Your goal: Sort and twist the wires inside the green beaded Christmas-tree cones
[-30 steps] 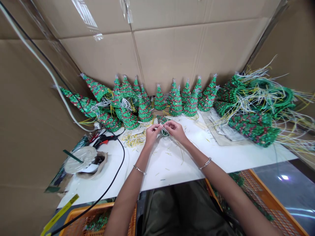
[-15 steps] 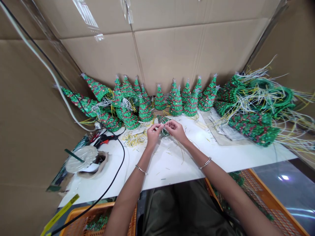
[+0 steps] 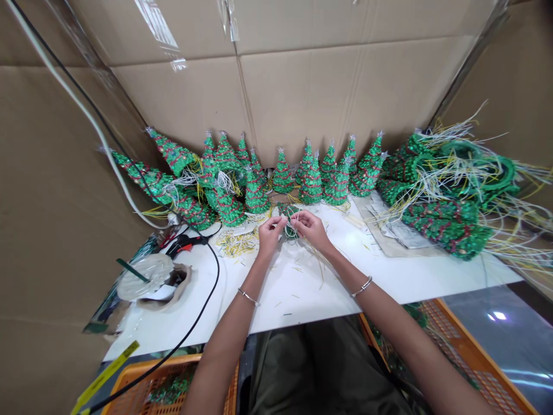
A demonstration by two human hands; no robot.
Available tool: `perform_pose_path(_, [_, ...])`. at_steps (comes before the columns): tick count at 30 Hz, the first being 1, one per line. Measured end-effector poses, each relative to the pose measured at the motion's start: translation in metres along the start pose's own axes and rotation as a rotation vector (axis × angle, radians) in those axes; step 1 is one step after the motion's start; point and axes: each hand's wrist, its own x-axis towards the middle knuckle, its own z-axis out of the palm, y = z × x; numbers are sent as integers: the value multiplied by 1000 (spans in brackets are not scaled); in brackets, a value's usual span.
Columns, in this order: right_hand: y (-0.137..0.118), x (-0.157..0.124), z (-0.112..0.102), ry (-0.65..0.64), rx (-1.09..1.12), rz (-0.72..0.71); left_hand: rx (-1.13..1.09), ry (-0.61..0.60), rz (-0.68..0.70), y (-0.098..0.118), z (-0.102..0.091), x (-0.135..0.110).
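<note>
My left hand (image 3: 271, 231) and my right hand (image 3: 309, 226) meet over the middle of the white table. Each is closed in a pinch on thin white wires (image 3: 292, 231) that loop between the fingertips. Behind and below the fingers lies a small green tinsel Christmas tree (image 3: 285, 208), partly hidden by my hands, its base toward me. Pale wire ends trail from it toward the right forearm. A row of upright green tinsel trees (image 3: 311, 181) with red garland stands just beyond.
Yellow and white wire clippings (image 3: 237, 242) lie left of my hands. A glue gun (image 3: 184, 245), a black cable and a covered tub (image 3: 144, 278) are farther left. Trees with long loose wires (image 3: 449, 225) pile up at right. Orange crates (image 3: 466, 351) sit below the table edge.
My fingers keep pinching the white wires, with only a slight shift at the fingertips. The whole view has moved a little; the trees stay where they stood.
</note>
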Motion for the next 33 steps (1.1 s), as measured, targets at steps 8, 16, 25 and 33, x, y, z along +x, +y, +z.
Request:
perform_pose_path(8, [0, 0, 0, -8, -67, -17, -19, -25, -4, 2, 1, 0])
perform_pose_path(16, [-2, 0, -2, -27, -74, -8, -21, -51, 12, -1, -1, 0])
perform_pose_path(25, [-6, 2, -1, 75, -36, -24, -147, 25, -64, 2, 2, -1])
perform_pose_path(33, [-1, 3, 1, 24, 36, 0, -119, 61, 3, 0, 2, -1])
